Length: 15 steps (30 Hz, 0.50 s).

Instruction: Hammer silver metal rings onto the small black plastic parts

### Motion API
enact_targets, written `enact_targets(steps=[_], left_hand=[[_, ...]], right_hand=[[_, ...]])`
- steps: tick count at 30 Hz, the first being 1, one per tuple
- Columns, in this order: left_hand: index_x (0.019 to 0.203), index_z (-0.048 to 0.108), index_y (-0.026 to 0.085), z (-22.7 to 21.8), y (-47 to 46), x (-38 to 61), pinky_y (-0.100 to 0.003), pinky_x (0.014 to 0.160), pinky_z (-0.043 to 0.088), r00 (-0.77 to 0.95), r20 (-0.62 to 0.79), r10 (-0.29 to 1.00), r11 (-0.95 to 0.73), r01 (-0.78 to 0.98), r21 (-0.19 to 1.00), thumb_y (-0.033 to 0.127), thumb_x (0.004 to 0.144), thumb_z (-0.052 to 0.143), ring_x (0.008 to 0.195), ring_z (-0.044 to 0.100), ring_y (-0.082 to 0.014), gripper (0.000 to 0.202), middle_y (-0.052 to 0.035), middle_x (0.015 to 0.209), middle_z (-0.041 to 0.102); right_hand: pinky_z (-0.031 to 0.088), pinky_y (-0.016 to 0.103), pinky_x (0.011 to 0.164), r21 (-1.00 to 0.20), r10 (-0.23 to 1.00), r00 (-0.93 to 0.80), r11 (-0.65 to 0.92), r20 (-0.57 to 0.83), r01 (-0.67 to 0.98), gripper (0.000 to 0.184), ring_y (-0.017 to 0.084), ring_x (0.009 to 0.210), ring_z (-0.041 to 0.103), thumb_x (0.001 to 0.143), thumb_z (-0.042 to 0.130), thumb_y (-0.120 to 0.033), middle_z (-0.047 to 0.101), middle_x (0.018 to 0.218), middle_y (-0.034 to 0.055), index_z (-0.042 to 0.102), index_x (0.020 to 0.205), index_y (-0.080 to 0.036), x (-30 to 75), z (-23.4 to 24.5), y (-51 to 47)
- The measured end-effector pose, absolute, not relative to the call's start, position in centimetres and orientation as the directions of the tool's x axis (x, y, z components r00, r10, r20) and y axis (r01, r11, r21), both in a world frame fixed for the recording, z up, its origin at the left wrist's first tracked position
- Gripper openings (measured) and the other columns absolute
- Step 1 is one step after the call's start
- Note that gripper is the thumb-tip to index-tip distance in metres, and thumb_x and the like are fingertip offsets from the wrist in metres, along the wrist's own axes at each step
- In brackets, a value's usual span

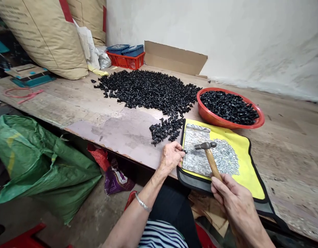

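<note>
My left hand pinches a small black part at the left edge of a scuffed metal plate. In my right hand is the wooden handle of a hammer, its steel head raised over the plate. Plate and hammer are above a yellow mat with black edging. Beside the plate, on the mat, lies a heap of tiny silvery pieces. Just beyond my left hand is a small cluster of black parts, trailing from a big pile.
A red bowl full of black parts stands behind the mat. At the back are a red basket with blue lids, a cardboard strip and large sacks. A green sack sits below the table's front edge.
</note>
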<state>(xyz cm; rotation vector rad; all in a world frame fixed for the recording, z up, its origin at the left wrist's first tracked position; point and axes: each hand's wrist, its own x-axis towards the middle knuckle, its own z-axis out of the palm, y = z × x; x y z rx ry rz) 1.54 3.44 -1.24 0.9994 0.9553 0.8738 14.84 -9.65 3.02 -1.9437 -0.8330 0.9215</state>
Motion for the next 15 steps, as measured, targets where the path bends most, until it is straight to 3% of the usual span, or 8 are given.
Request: enact_targets(steps=[1,3,5,8,11,13,15], left_hand=[[0.062,0.048,0.016,-1.2,3.4,1.6,-0.017,0.026,0.036,0.325,-0.241,0.914,0.303,-0.154,0.941,0.007,0.058,0.054,0.025,0.044,-0.0086,0.012,0.008,0.037,0.049],[0.061,0.047,0.017,-1.2,3.4,1.6,-0.017,0.026,0.036,0.304,-0.253,0.919,0.309,-0.155,0.938,0.007,0.058,0.054,0.025,0.044,-0.0088,0.012,0.0082,0.036,0.048],[0.061,0.047,0.017,-1.2,3.3,1.7,-0.017,0.026,0.035,0.29,-0.261,0.92,0.314,-0.151,0.937,0.006,0.059,0.054,0.025,0.044,-0.0089,0.012,0.0083,0.036,0.048],[0.061,0.048,0.017,-1.3,3.3,1.8,-0.018,0.026,0.036,0.285,-0.273,0.919,0.323,-0.146,0.935,0.006,0.06,0.054,0.025,0.044,-0.0091,0.012,0.0082,0.036,0.048],[0.062,0.049,0.017,-1.3,3.3,1.8,-0.017,0.026,0.036,0.281,-0.282,0.917,0.33,-0.14,0.934,0.006,0.06,0.054,0.025,0.044,-0.0091,0.012,0.0081,0.035,0.048],[0.061,0.049,0.017,-1.2,3.3,1.8,-0.017,0.026,0.035,0.275,-0.289,0.917,0.333,-0.129,0.934,0.005,0.06,0.054,0.025,0.043,-0.0088,0.013,0.0084,0.035,0.047],[0.06,0.048,0.017,-1.1,3.3,1.8,-0.017,0.027,0.035,0.272,-0.299,0.915,0.34,-0.119,0.933,0.005,0.059,0.053,0.025,0.043,-0.0084,0.013,0.0086,0.034,0.046]], right_hand=[[0.042,0.024,0.04,-0.821,0.843,0.515,-0.398,-0.152,0.409,0.031,0.014,0.046,0.054,0.073,0.056,-0.049,0.057,0.057,0.0006,0.058,0.081,-0.019,14.7,2.6,-9.8],[0.047,0.028,0.05,-0.606,0.892,0.438,-0.289,0.11,0.741,0.034,0.019,0.056,0.062,0.08,0.048,-0.046,0.065,0.068,0.0065,0.061,0.091,-0.017,14.3,2.0,-10.0],[0.047,0.029,0.051,-0.343,0.91,0.308,-0.205,0.277,0.916,0.036,0.021,0.058,0.064,0.086,0.04,-0.04,0.069,0.079,0.011,0.062,0.097,-0.014,13.9,1.8,-10.0],[0.045,0.027,0.05,-0.11,0.886,0.154,-0.117,0.436,0.987,0.034,0.019,0.056,0.064,0.09,0.036,-0.031,0.071,0.084,0.0121,0.062,0.102,-0.011,13.2,2.3,-9.9],[0.048,0.026,0.058,-0.032,0.808,0.086,-0.083,0.582,0.996,0.03,0.019,0.063,0.066,0.089,0.043,-0.027,0.071,0.087,0.0129,0.059,0.106,-0.009,12.7,3.1,-9.9],[0.048,0.025,0.06,0.0,0.793,0.071,-0.089,0.605,0.996,0.028,0.019,0.068,0.067,0.089,0.044,-0.024,0.071,0.09,0.0136,0.059,0.107,-0.008,12.4,3.3,-9.9],[0.046,0.025,0.053,0.048,0.83,0.061,-0.105,0.555,0.993,0.028,0.018,0.062,0.066,0.089,0.042,-0.023,0.071,0.087,0.0124,0.06,0.105,-0.008,12.1,3.1,-9.9]])
